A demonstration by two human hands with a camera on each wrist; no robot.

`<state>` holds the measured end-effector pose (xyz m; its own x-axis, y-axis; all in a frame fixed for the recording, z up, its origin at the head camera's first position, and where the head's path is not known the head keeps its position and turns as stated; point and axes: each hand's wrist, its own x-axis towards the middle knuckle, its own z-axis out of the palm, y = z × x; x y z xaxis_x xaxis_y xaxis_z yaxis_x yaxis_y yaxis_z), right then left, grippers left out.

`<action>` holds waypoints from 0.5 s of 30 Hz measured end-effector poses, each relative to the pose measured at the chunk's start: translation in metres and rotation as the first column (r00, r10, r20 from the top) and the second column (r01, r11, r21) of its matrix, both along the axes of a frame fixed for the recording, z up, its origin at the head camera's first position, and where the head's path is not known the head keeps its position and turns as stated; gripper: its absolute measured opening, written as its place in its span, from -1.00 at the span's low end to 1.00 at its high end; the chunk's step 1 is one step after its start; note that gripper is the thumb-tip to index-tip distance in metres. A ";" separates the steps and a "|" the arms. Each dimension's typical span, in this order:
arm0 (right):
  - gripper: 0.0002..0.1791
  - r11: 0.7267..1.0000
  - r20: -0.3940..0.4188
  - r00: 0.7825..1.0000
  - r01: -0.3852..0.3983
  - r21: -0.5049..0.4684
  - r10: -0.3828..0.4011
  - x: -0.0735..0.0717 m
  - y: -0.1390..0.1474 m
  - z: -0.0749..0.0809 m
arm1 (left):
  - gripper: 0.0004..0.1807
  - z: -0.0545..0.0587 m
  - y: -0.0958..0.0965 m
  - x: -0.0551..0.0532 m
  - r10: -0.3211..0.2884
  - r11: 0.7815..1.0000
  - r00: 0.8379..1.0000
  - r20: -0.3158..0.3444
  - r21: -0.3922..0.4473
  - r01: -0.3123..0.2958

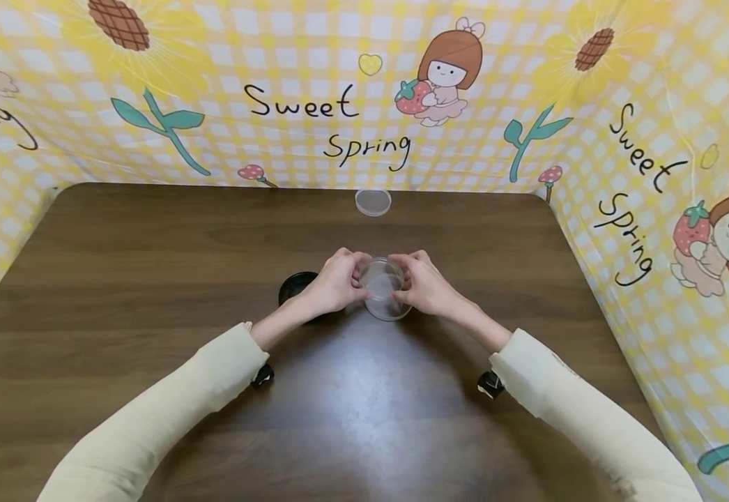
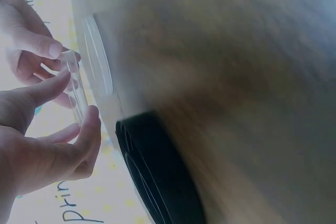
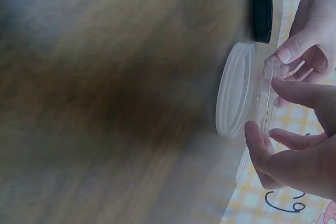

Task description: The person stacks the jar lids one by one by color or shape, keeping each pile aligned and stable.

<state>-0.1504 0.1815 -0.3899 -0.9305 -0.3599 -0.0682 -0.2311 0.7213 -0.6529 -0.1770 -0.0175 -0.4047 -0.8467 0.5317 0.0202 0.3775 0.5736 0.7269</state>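
Between both hands is a clear, shallow round dish [image 1: 382,273], like a petri dish, held level at its rim. My left hand [image 1: 341,280] pinches its left side with thumb and fingers. On the opposite side, my right hand [image 1: 428,284] grips the rim the same way. A wider clear dish [image 1: 389,315] lies on the table just below; in the right wrist view a gap shows between this lower dish [image 3: 233,93] and the held dish [image 3: 269,95]. Beside the left hand, a black round container [image 1: 295,284] is partly hidden by the forearm.
Another clear round dish [image 1: 373,203] lies at the back edge of the brown wooden table [image 1: 151,237]. A yellow checked cloth [image 1: 314,56] with printed figures walls off the back and sides.
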 end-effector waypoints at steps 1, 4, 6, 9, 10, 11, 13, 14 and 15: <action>-0.25 1.000 0.000 1.000 0.001 0.000 -0.001 0.001 0.001 0.000 | -0.37 -0.001 0.001 0.001 -0.003 1.000 1.000 0.001 0.000 0.003; -0.25 1.000 0.001 1.000 0.003 -0.009 -0.003 0.005 0.004 -0.003 | -0.38 -0.004 0.004 0.002 -0.014 1.000 1.000 -0.007 0.000 0.014; -0.26 1.000 -0.002 1.000 0.000 -0.017 0.000 0.007 0.007 -0.005 | -0.38 -0.004 0.006 0.004 -0.021 1.000 1.000 -0.006 0.002 0.021; -0.26 1.000 -0.005 1.000 -0.001 -0.025 0.001 0.010 0.010 -0.007 | -0.38 -0.004 0.009 0.007 -0.028 1.000 1.000 -0.006 -0.003 0.028; -0.26 1.000 -0.002 1.000 0.001 -0.029 -0.001 0.012 0.011 -0.007 | -0.38 -0.004 0.010 0.008 -0.030 1.000 1.000 -0.006 -0.009 0.030; -0.26 0.999 0.002 1.000 0.003 -0.032 -0.003 0.013 0.011 -0.007 | -0.38 -0.004 0.010 0.008 -0.032 0.999 0.999 -0.007 -0.012 0.032; -0.25 0.999 0.005 1.000 0.007 -0.037 -0.006 0.015 0.013 -0.007 | -0.38 -0.005 0.012 0.009 -0.036 0.999 0.999 -0.015 -0.022 0.036; -0.25 0.999 0.009 1.000 0.008 -0.042 -0.007 0.016 0.013 -0.008 | -0.38 -0.006 0.012 0.010 -0.040 0.999 0.999 -0.022 -0.030 0.040; -0.25 0.999 0.012 1.000 0.008 -0.047 -0.008 0.017 0.013 -0.008 | -0.38 -0.007 0.013 0.010 -0.044 0.998 0.999 -0.028 -0.038 0.043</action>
